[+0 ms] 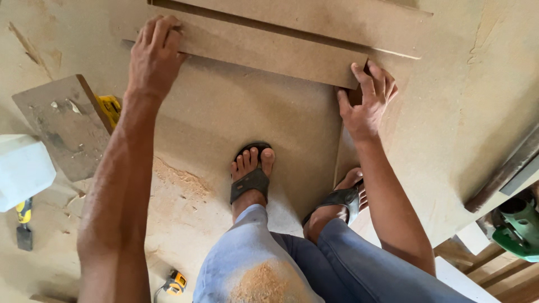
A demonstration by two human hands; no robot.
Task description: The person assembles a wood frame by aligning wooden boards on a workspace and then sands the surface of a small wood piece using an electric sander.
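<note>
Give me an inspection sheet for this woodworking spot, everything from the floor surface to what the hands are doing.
Surface: brown fibreboard sheet on the floor, dusted with sawdust.
Job's things: long fibreboard strip, lying across the sheet beside another board.
Clutter: small board offcut, yellow tool, white block, tape measure, yellow-handled tool.
Grippers: left hand presses the strip's left end; right hand grips its right end.
Cables: nothing seen.
Surroundings: green power tool at right; sandalled feet on the sheet.
</note>
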